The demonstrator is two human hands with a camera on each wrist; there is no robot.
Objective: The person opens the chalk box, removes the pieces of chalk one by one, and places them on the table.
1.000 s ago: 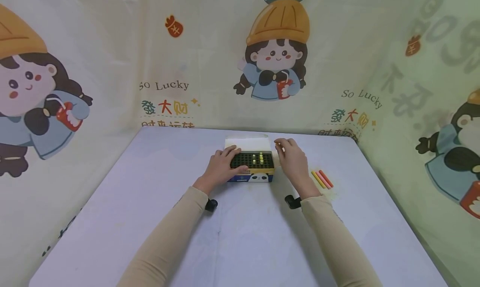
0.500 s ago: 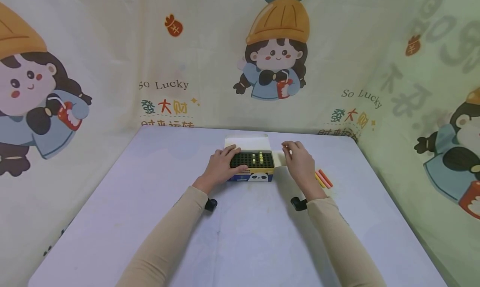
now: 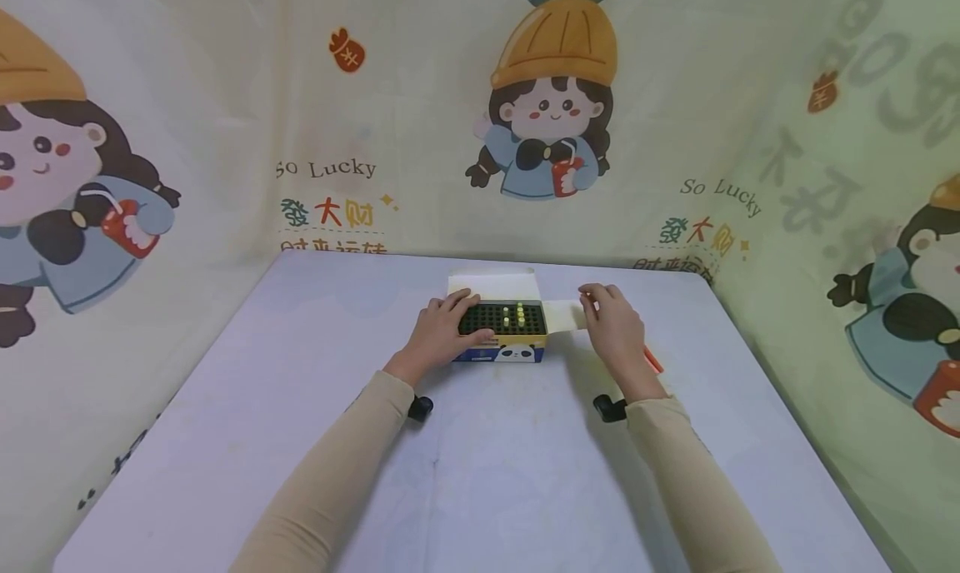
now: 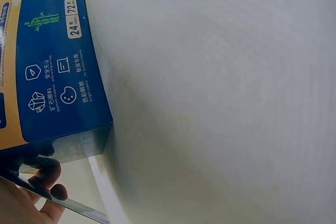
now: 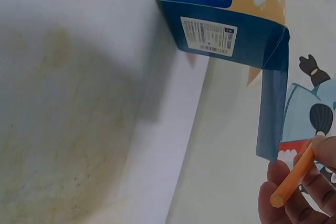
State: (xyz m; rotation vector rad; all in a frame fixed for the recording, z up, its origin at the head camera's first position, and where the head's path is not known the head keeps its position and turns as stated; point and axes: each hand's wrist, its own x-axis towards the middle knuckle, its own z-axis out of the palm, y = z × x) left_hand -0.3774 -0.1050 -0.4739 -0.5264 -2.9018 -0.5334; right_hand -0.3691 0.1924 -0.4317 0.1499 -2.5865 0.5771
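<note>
A blue and yellow chalk box [image 3: 517,353] with a panda print stands on the table, top raised. Its black holder [image 3: 483,316] has rows of holes, and several pale yellow sticks [image 3: 521,316] poke up towards the right side. My left hand [image 3: 438,333] grips the left end of the box, thumb along the front edge and fingers over the back. To the right of the box, my right hand [image 3: 617,330] pinches an orange chalk stick [image 5: 294,182] between thumb and fingers, close by the box's folded-out side flap [image 5: 273,108].
An orange-red chalk stick [image 3: 653,359] on the table shows partly from behind my right hand. The white lid flap [image 3: 493,285] stands up at the back of the box. A printed cloth [image 3: 420,123] hangs behind the white table [image 3: 360,473].
My right hand has moved away from the box to the right, uncovering the side flap and covering most of the loose chalk sticks. My left hand has stayed on the box.
</note>
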